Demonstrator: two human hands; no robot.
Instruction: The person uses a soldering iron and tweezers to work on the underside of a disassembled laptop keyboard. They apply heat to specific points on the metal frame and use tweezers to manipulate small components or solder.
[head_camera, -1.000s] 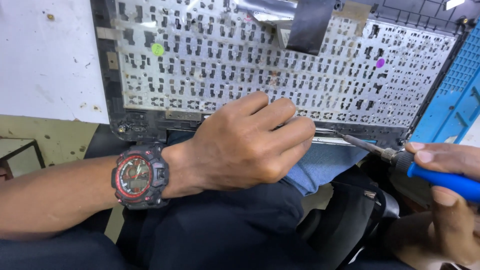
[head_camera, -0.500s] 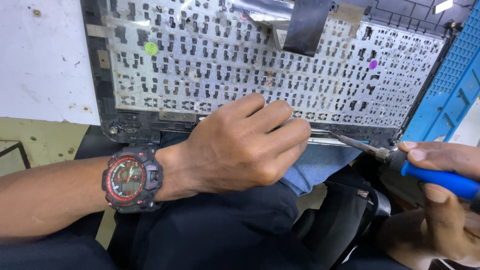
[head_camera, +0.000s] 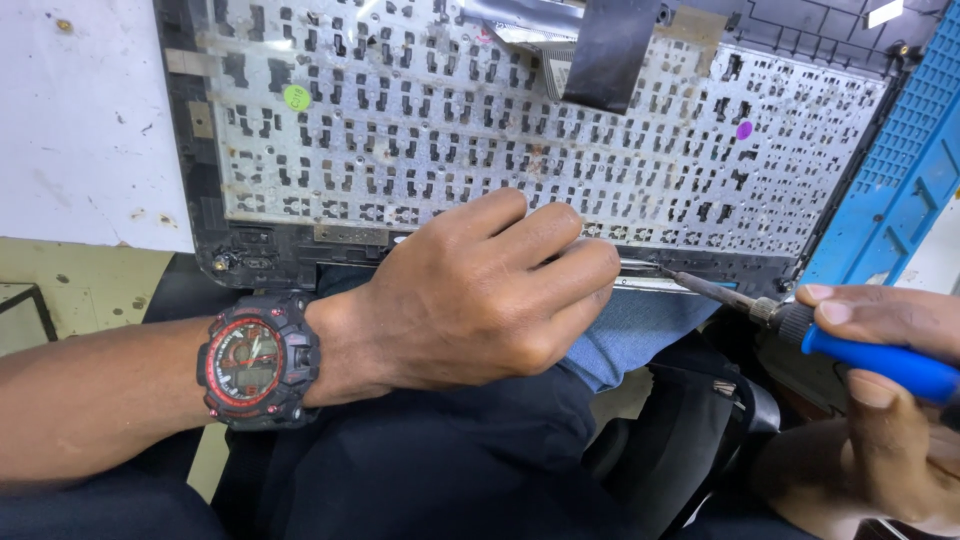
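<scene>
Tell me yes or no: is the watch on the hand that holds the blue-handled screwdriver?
No. The watch sits on the left hand's wrist, while the right hand grips the screwdriver.

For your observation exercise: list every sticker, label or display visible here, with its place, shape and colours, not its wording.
Green sticker: small, round, upper left of the keyboard backplate.
Purple sticker: small, round, right side of backplate.
Watch face: round, red and black, on the left wrist.
</scene>
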